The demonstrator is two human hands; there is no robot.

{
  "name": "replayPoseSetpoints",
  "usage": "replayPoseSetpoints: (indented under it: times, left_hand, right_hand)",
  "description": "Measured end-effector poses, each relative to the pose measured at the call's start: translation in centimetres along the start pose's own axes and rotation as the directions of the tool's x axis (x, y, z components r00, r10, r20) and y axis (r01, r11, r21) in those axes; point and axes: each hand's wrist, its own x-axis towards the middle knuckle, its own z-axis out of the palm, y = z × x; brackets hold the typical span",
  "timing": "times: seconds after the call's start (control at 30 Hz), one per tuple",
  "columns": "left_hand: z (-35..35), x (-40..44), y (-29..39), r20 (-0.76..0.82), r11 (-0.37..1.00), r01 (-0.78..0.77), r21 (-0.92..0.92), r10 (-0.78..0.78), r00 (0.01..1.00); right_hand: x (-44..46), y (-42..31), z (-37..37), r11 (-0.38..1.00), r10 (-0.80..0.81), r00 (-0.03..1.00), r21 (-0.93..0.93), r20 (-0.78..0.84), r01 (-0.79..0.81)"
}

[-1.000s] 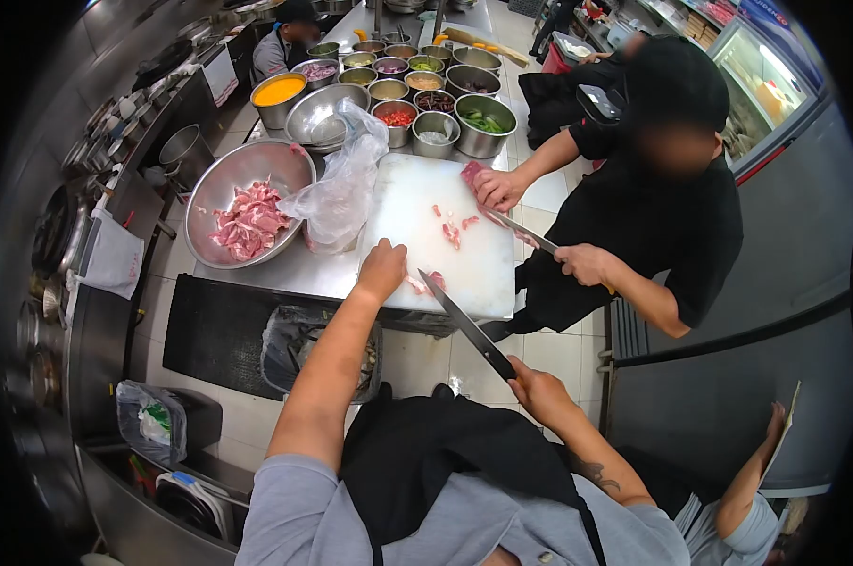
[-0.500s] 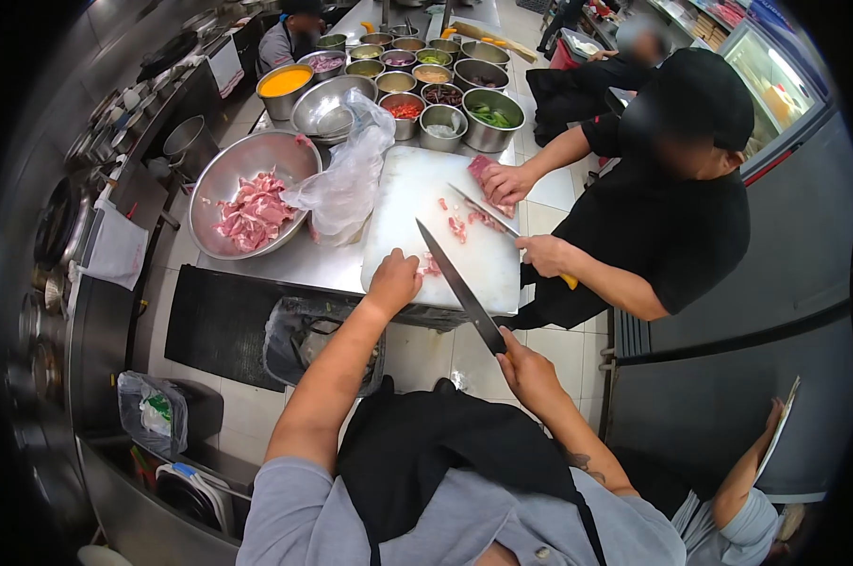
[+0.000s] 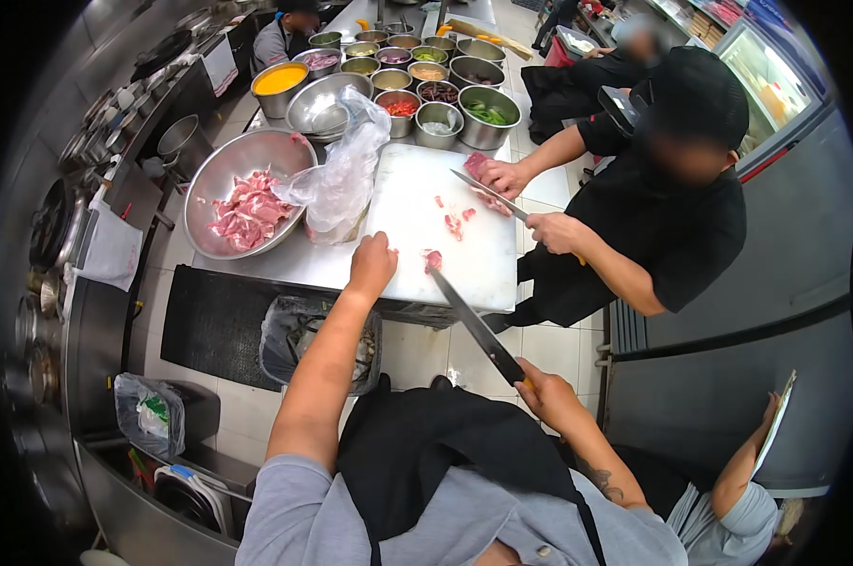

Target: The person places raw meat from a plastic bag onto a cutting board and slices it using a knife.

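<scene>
My right hand (image 3: 547, 394) grips the handle of a long kitchen knife (image 3: 475, 321). Its tip touches or lies right beside a small piece of raw meat (image 3: 433, 258) on the white cutting board (image 3: 409, 198). My left hand (image 3: 374, 264) is at the board's left edge with its fingers curled closed; what they hold, if anything, is hidden. Across the board, a co-worker's hand (image 3: 504, 176) presses on a chunk of red meat (image 3: 478, 166), while the other hand (image 3: 556, 232) draws a second knife (image 3: 490, 194) against it. Small meat scraps (image 3: 455, 226) lie between us.
Left of the board stand a large steel bowl (image 3: 203, 198) of sliced raw meat and a crumpled plastic bag (image 3: 337, 193). Several steel pots of ingredients, one with green peppers (image 3: 488, 113), fill the table's far end. Below is a lined bin (image 3: 280, 344).
My right hand has moved slightly right, and the knife tip has dropped to the meat piece. My left hand has shifted left, off that piece. The co-worker's knife has moved up to the chunk.
</scene>
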Motion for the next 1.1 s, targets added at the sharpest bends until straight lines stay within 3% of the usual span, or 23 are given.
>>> replayPoseSetpoints:
  times: [0.13,0.17,0.23,0.33,0.43,0.47,0.53,0.6,0.67,0.8,0.93,1.03,1.1]
  left_hand:
    - [3.0,0.2,2.1,-0.03,0.985,-0.155,-0.08,0.153,0.988]
    - [3.7,-0.1,2.9,0.083,0.989,-0.139,-0.058,0.143,0.986]
    - [3.1,-1.5,7.1,0.089,0.977,-0.177,0.116,0.167,0.982]
    - [5.2,-1.6,5.7,0.04,0.949,-0.277,0.152,0.274,0.961]
    - [6.4,-0.2,2.6,0.057,0.987,-0.149,-0.061,0.153,0.987]
    - [6.2,0.5,2.4,0.185,0.962,0.074,-0.264,-0.025,0.982]
    - [3.5,1.6,3.7,0.508,0.67,0.536,-0.514,-0.266,0.819]
    - [2.2,1.4,3.2,0.402,0.911,0.325,-0.253,-0.206,0.892]
    - [3.4,1.4,0.4,0.358,0.98,0.144,0.138,-0.185,0.915]
    - [-1.5,1.9,0.9,0.525,0.963,0.22,0.153,-0.268,0.808]
    - [-1.5,1.8,-0.8,0.372,0.977,0.208,-0.053,-0.174,0.912]
    - [1.4,1.5,-0.9,0.214,0.934,0.158,-0.321,-0.091,0.973]
    - [1.9,0.5,0.8,0.144,0.998,-0.05,-0.048,0.056,0.988]
  right_hand:
    - [-0.7,0.9,0.9,0.993,0.039,0.986,0.117,-0.163,-0.019]
    - [-0.7,0.8,0.8,0.991,0.063,0.985,0.127,-0.162,-0.043]
    - [-0.7,0.5,0.5,0.985,0.112,0.981,0.147,-0.161,-0.088]
    - [-0.8,1.0,1.0,0.991,0.084,0.977,0.119,-0.198,-0.061]
    - [-1.0,1.5,1.6,0.987,0.099,0.975,0.148,-0.198,-0.07]
    - [-1.0,1.6,1.8,0.985,0.101,0.974,0.156,-0.203,-0.07]
    - [-0.9,1.8,2.2,0.982,0.105,0.972,0.174,-0.212,-0.069]
    - [-0.7,1.6,2.5,0.982,0.092,0.974,0.183,-0.206,-0.054]
    - [-0.5,1.5,2.5,0.981,0.085,0.979,0.187,-0.187,-0.049]
    - [0.2,0.8,2.4,0.977,0.09,0.987,0.207,-0.135,-0.061]
    - [0.7,1.5,3.3,0.963,0.033,0.987,0.268,-0.156,0.01]
    - [1.2,0.1,2.6,0.901,0.138,0.99,0.419,-0.034,-0.111]
    - [1.7,1.0,3.4,0.9,0.121,0.993,0.424,-0.015,-0.103]
